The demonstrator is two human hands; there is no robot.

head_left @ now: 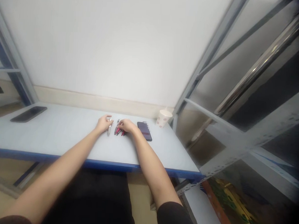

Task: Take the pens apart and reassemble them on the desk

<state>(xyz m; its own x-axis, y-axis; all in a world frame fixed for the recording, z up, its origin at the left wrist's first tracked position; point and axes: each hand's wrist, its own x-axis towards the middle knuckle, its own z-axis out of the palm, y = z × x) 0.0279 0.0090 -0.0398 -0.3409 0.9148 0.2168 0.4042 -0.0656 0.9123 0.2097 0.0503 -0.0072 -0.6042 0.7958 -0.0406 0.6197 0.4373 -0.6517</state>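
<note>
Both my arms reach forward over a pale table [59, 134] with a blue front edge. My left hand [103, 123] is curled around a white pen [109, 127] that lies on the table. Just to its right, my right hand [127, 125] rests with bent fingers on a small bunch of pens [118, 130] with red and grey parts. The two hands are a few centimetres apart. A dark phone [144, 131] lies right beside my right wrist.
A white paper cup [163, 118] with pink spots stands at the table's back right corner. A dark flat tablet or phone [28, 114] lies at the far left. Metal shelving [239, 96] rises on the right, and a white wall is behind.
</note>
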